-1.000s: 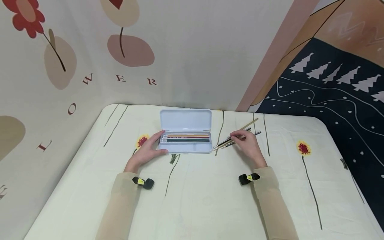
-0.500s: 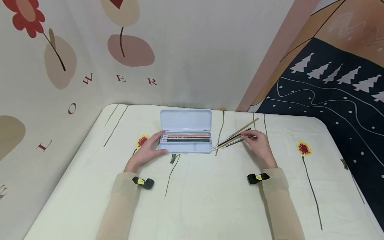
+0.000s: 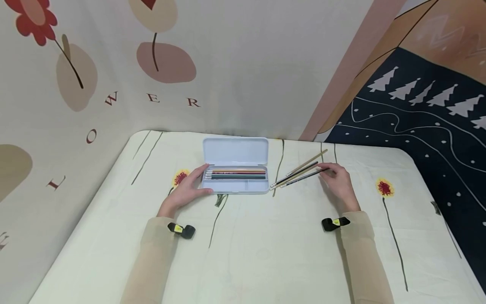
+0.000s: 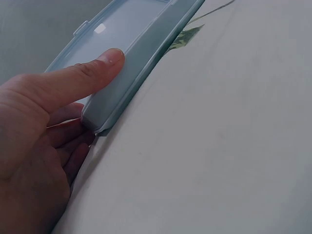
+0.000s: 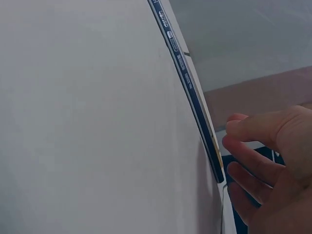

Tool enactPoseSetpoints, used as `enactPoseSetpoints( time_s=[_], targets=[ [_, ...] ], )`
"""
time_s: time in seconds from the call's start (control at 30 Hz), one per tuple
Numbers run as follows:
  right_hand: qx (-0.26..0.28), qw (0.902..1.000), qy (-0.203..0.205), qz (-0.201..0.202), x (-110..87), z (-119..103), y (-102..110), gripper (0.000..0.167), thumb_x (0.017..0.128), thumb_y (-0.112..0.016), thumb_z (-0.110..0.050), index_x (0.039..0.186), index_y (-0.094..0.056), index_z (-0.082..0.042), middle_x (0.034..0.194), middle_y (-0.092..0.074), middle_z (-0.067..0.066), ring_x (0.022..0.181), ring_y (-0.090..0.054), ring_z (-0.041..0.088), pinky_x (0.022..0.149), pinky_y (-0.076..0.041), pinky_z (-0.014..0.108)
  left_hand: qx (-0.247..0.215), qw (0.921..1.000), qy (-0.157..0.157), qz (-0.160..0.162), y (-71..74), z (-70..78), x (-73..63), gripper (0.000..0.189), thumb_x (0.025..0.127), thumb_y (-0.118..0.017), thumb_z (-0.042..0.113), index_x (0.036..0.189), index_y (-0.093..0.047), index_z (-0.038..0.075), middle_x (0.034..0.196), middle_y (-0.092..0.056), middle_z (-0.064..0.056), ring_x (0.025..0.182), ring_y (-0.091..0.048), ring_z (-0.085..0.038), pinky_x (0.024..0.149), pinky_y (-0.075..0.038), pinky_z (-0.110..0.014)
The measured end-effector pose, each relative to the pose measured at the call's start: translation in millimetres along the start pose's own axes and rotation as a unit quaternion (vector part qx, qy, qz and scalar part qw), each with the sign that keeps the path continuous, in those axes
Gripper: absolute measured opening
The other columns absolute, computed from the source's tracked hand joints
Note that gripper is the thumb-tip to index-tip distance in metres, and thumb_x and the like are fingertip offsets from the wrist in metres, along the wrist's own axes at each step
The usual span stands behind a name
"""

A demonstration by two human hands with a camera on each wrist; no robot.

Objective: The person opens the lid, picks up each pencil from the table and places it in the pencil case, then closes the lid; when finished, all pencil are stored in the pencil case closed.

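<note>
A light-blue pencil case (image 3: 235,152) lies with its lid up, several coloured pencils (image 3: 235,174) lined up in its upper compartment. My left hand (image 3: 185,192) grips the left end of the case; in the left wrist view the thumb (image 4: 111,57) lies on the front wall and the other fingers are round the end. To the right, several loose pencils lie in a slanting, overlapping group. My right hand (image 3: 336,181) is at the outer end of the nearest dark pencil (image 3: 303,177). In the right wrist view its loosely bent fingers are apart from the dark pencil (image 5: 187,90).
A white flower-print cloth covers the table (image 3: 243,253). A light wooden pencil (image 3: 309,161) lies furthest back in the loose group. Behind the table hangs a pale printed curtain (image 3: 258,84), and a dark tree-patterned cloth (image 3: 417,109) is on the right.
My right hand has moved right along the loose pencils, from over their middle to the outer end of the nearest dark one. The left hand stays on the pencil case.
</note>
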State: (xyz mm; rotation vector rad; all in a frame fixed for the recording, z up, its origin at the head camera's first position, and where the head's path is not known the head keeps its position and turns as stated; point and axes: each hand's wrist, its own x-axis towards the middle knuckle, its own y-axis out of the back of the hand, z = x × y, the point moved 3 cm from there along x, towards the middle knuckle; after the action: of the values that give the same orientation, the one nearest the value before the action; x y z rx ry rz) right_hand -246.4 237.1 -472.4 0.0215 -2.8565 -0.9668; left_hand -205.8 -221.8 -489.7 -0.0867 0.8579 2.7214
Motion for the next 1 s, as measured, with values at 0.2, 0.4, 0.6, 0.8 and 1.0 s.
enactPoseSetpoints(
  time_s=[0.2, 0.4, 0.6, 0.8, 1.0],
  targets=[
    [0.005, 0.9992, -0.012, -0.036, -0.5, 7.2, 2.2, 0.027, 0.095, -0.055, 0.002, 0.121, -0.061, 0.007, 0.128, -0.053, 0.027, 0.121, -0.047, 0.041, 0.102, -0.038, 0.051, 0.004, 1.0000, -0.004, 0.000, 1.1, 2.2, -0.3, 0.091, 0.082, -0.079, 0.029, 0.153, -0.026, 0.012, 0.156, -0.023, -0.017, 0.143, -0.016, -0.036, 0.113, -0.015, -0.055],
    [0.018, 0.9990, 0.018, -0.037, 0.0, 10.2, 1.7, 0.025, 0.092, -0.057, 0.007, 0.116, -0.062, 0.010, 0.125, -0.055, 0.030, 0.124, -0.045, 0.043, 0.105, -0.035, 0.053, -0.002, 1.0000, -0.006, -0.002, 0.6, 0.6, 0.1, 0.091, 0.082, -0.079, 0.028, 0.153, -0.026, 0.012, 0.156, -0.023, -0.017, 0.143, -0.015, -0.036, 0.113, -0.015, -0.055],
    [0.026, 0.9994, 0.017, -0.017, -1.2, 12.7, 0.5, 0.024, 0.087, -0.062, 0.008, 0.111, -0.065, 0.010, 0.117, -0.059, 0.028, 0.118, -0.049, 0.041, 0.102, -0.037, 0.054, -0.009, 0.9999, -0.012, 0.000, 0.3, 0.2, -0.5, 0.091, 0.081, -0.079, 0.028, 0.153, -0.026, 0.011, 0.156, -0.023, -0.018, 0.143, -0.016, -0.036, 0.113, -0.015, -0.055],
    [0.028, 0.9993, 0.003, -0.024, -1.4, 15.5, -2.5, 0.020, 0.086, -0.064, 0.008, 0.106, -0.067, 0.009, 0.112, -0.059, 0.026, 0.115, -0.048, 0.039, 0.104, -0.034, 0.055, -0.012, 0.9999, -0.010, 0.001, 0.0, -2.2, -1.0, 0.091, 0.081, -0.079, 0.030, 0.153, -0.026, 0.013, 0.156, -0.023, -0.017, 0.143, -0.017, -0.035, 0.113, -0.017, -0.055],
    [0.006, 0.9996, 0.000, -0.029, -2.2, 15.8, -3.6, 0.014, 0.086, -0.066, 0.004, 0.099, -0.071, 0.007, 0.111, -0.056, 0.024, 0.113, -0.043, 0.039, 0.099, -0.032, 0.054, -0.011, 0.9999, -0.012, 0.002, -0.7, -2.4, -1.3, 0.090, 0.082, -0.079, 0.030, 0.154, -0.026, 0.014, 0.156, -0.025, -0.015, 0.143, -0.018, -0.034, 0.113, -0.018, -0.053]
  ],
)
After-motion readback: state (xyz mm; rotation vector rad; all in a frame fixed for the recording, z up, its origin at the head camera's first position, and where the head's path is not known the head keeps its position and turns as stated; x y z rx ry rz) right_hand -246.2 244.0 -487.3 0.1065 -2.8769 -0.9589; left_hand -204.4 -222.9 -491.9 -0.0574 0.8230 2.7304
